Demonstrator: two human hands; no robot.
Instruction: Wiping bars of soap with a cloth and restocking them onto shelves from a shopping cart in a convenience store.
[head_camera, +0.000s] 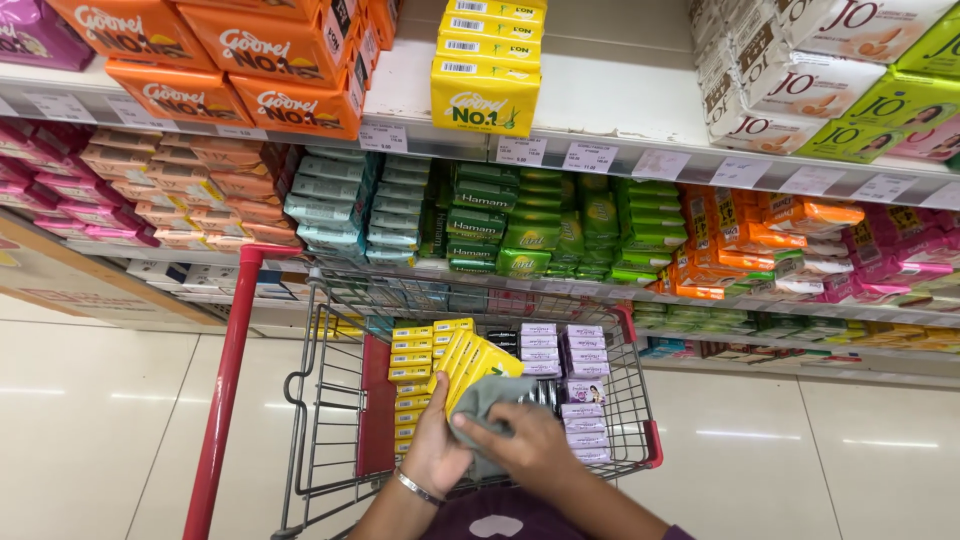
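My left hand (435, 448) grips a fanned stack of yellow soap boxes (470, 362) over the wire shopping cart (640, 400). My right hand (520, 445) presses a grey-green cloth (490, 398) against the near side of that stack. A metal bangle sits on my left wrist. Inside the cart, a column of more yellow boxes (412, 385) lies on the left and rows of purple soap boxes (580, 385) lie on the right. Dark packs (503, 340) show at the cart's far end.
Store shelves (640, 160) run across the back, packed with orange, yellow, green, teal, pink and white soap packs. The cart's red handle (225, 390) slants down at the left. Pale floor tiles (800, 460) lie on both sides of the cart.
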